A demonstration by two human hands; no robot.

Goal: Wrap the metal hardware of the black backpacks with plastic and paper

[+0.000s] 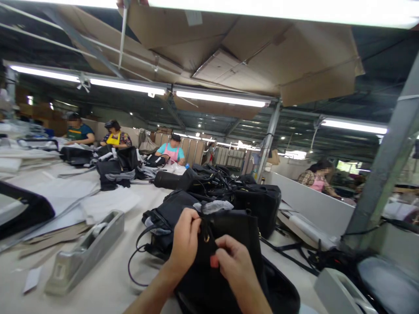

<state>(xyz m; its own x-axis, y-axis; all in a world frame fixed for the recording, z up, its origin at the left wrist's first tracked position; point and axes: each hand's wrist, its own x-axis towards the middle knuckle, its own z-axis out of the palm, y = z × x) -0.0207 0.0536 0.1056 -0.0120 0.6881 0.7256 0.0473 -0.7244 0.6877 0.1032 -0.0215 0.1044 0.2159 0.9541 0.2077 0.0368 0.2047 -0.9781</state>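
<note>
A black bag [242, 224] stands in front of me on the table, with several others behind it. My left hand [186, 240] is closed in a pinch at the bag's upper front, on a thin black strap piece near a small gold-coloured ring [206, 238]. My right hand [234, 257] is also pinched, lower and to the right, against the bag's front. A small red tag [214, 261] shows at its thumb and fingertips. The exact grip of both hands is partly hidden by the fingers.
A grey tape dispenser [87, 253] stands at left, near white paper sheets [109, 203]. A pile of black bags [209, 181] lies beyond. Another grey dispenser [342, 292] sits at lower right by black straps [294, 250]. Several people work farther off, one in a pink apron [172, 152].
</note>
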